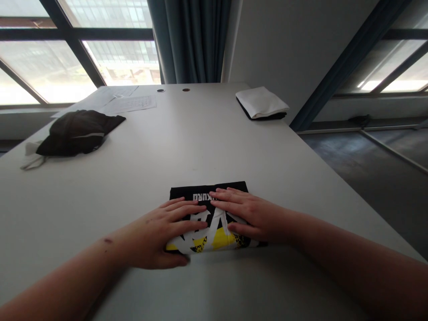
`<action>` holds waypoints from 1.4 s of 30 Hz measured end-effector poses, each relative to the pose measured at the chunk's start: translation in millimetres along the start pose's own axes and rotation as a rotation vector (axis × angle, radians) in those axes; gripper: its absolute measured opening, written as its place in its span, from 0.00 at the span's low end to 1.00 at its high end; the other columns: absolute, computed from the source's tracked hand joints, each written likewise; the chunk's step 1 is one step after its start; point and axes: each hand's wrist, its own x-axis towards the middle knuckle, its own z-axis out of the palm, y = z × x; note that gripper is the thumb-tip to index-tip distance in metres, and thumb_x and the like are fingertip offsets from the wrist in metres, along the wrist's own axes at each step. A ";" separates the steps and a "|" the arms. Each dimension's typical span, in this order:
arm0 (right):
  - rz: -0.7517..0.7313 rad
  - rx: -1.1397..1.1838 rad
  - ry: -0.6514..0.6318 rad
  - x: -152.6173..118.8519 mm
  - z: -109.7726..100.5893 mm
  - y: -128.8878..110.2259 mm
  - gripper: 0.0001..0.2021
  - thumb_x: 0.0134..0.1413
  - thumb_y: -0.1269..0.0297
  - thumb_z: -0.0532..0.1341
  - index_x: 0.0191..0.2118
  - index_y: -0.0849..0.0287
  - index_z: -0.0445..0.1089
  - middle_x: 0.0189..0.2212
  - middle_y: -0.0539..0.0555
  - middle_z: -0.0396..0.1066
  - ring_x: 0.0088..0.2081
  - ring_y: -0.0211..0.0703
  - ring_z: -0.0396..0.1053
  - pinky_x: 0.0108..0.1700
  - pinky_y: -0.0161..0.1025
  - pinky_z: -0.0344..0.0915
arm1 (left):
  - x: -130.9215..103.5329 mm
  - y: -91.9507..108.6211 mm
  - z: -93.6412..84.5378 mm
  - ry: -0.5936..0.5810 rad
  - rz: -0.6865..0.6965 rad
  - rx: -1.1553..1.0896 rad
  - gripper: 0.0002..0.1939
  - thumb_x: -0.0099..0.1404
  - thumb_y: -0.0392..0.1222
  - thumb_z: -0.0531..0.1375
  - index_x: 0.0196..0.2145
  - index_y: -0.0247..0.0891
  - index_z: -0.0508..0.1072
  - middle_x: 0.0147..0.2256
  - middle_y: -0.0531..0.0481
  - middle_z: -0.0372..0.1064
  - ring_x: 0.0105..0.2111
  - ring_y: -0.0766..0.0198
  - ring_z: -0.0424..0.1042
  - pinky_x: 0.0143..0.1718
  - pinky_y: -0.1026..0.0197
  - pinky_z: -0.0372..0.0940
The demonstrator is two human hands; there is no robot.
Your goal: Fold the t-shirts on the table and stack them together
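A folded black T-shirt (219, 238) with a white and yellow print and white lettering lies on the white table (200, 142), close to me. My left hand (170, 229) rests on its left part, fingers stretched over the print, with the thumb at the near edge. On the right part lies my right hand (245, 211), palm down, its fingers slightly spread and pointing left. Both hands press flat on the cloth rather than wrapping round it. Parts of the print and lettering are hidden under the fingers.
A dark cloth bag (76, 133) with a pale cord lies at the left. Sheets of paper (130, 103) are behind it. A folded white cloth (262, 102) sits on a black one at the far right, near the table's edge. A blue curtain (192, 42) hangs behind.
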 end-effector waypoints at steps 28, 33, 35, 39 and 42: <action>0.152 0.479 0.417 9.4 10.3 -23.2 0.05 0.64 0.64 0.64 0.44 0.55 0.75 0.39 0.53 0.79 0.40 0.44 0.77 0.45 0.42 0.76 | 15.2 41.0 14.3 0.227 -0.399 0.121 0.25 0.79 0.58 0.48 0.62 0.41 0.68 0.54 0.40 0.77 0.53 0.47 0.77 0.56 0.43 0.71; 0.022 0.572 0.379 7.3 12.2 -23.6 0.07 0.67 0.61 0.65 0.47 0.54 0.76 0.45 0.57 0.78 0.45 0.45 0.77 0.50 0.45 0.77 | 20.4 42.8 26.8 0.221 -0.369 0.172 0.19 0.81 0.53 0.48 0.53 0.40 0.72 0.47 0.42 0.79 0.46 0.50 0.78 0.51 0.46 0.73; 0.103 0.728 0.319 5.3 11.8 -16.1 0.15 0.66 0.58 0.67 0.55 0.53 0.74 0.52 0.59 0.76 0.48 0.47 0.77 0.50 0.47 0.77 | 20.8 36.6 27.5 0.193 -0.369 0.163 0.18 0.81 0.50 0.47 0.43 0.41 0.72 0.39 0.46 0.78 0.41 0.54 0.78 0.46 0.50 0.74; 0.231 1.114 0.078 1.8 6.6 -2.4 0.35 0.64 0.50 0.69 0.71 0.47 0.58 0.58 0.61 0.74 0.52 0.52 0.78 0.50 0.52 0.79 | 16.7 22.5 23.1 0.187 -0.430 0.199 0.19 0.81 0.51 0.46 0.39 0.42 0.69 0.36 0.46 0.77 0.38 0.54 0.78 0.43 0.51 0.74; 0.177 1.099 -0.109 0.6 -0.4 -1.5 0.32 0.65 0.50 0.68 0.70 0.49 0.63 0.58 0.61 0.76 0.57 0.55 0.77 0.56 0.56 0.76 | 11.3 15.4 16.9 0.210 -0.510 0.192 0.19 0.81 0.52 0.45 0.39 0.42 0.69 0.36 0.45 0.77 0.39 0.52 0.78 0.43 0.49 0.73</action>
